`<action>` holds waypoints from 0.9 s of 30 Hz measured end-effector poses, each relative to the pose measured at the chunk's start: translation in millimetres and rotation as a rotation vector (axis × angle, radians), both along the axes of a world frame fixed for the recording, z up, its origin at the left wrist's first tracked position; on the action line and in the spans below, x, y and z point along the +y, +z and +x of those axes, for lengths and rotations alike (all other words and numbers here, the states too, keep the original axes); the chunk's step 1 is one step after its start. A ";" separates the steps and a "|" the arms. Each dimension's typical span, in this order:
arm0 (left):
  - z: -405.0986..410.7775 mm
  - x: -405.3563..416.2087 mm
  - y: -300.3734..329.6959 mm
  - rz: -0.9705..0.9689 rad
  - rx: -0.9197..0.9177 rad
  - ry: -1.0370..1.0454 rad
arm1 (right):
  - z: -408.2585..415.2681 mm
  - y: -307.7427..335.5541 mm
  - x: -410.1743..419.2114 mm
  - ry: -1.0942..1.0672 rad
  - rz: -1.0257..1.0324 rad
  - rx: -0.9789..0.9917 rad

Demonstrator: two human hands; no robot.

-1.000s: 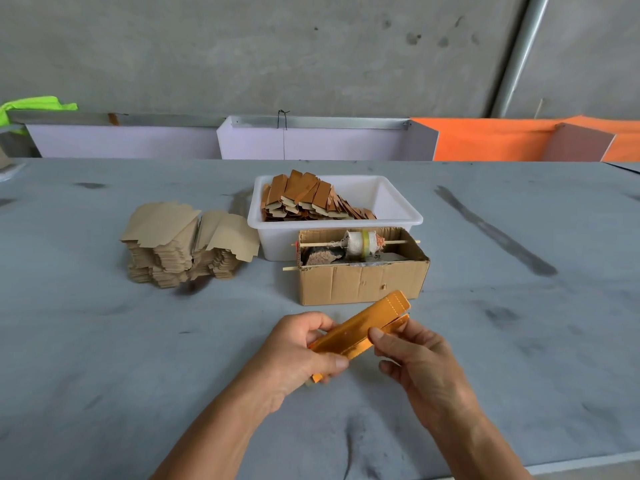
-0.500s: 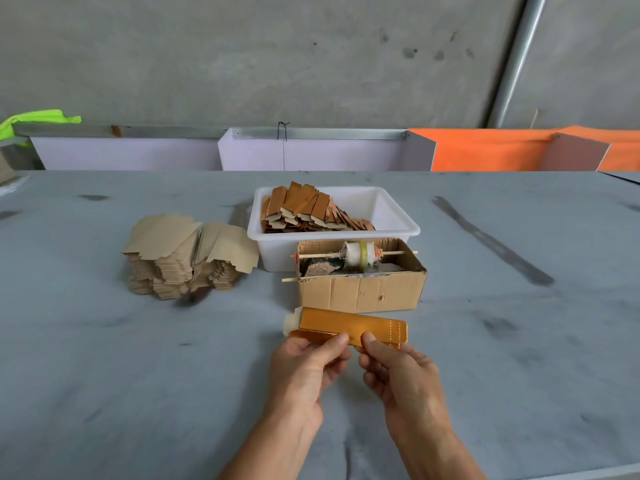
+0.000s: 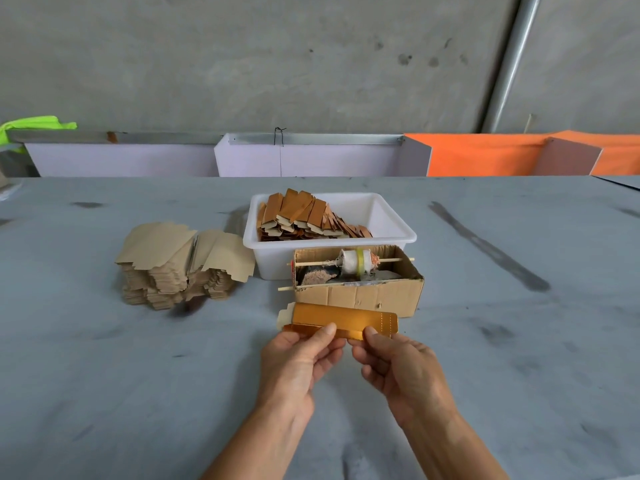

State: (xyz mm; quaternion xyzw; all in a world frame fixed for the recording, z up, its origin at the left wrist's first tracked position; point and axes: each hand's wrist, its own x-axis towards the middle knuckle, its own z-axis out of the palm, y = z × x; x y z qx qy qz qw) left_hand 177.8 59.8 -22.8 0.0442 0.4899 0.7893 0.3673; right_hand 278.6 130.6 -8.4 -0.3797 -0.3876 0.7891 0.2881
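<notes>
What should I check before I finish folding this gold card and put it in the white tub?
1. Left hand pinches the near flap of the gold card: ok.
2. Right hand pinches the same flap: ok.
3. Card clear of the cardboard box behind it: cannot tell.
4. White tub has free room on its right side: ok.
5. Flap crease straight along its length: cannot tell.

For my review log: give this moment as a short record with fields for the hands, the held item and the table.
held item: gold carton blank, long side left to right
left hand: pinches its near edge
right hand: pinches the same edge, further right
white tub: folded gold pieces piled inside
cardboard box: spool on a stick
table: stack of brown blanks left of tub
</notes>
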 end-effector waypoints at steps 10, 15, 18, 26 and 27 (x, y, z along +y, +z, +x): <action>-20.9 18.2 1.3 0.032 0.037 0.063 | 11.3 49.9 47.6 -0.119 0.602 -0.457; -21.7 24.1 -9.5 0.025 0.092 0.046 | -21.9 94.0 83.6 0.021 1.060 -0.779; -23.1 24.7 -15.2 0.043 0.097 0.038 | -48.9 97.6 96.7 0.247 1.066 -1.001; -22.8 26.1 -19.4 0.046 0.078 0.020 | -79.1 88.0 109.7 0.456 0.733 -1.091; -23.1 26.6 -19.5 0.045 0.079 0.017 | -80.4 86.6 110.6 0.463 0.728 -1.102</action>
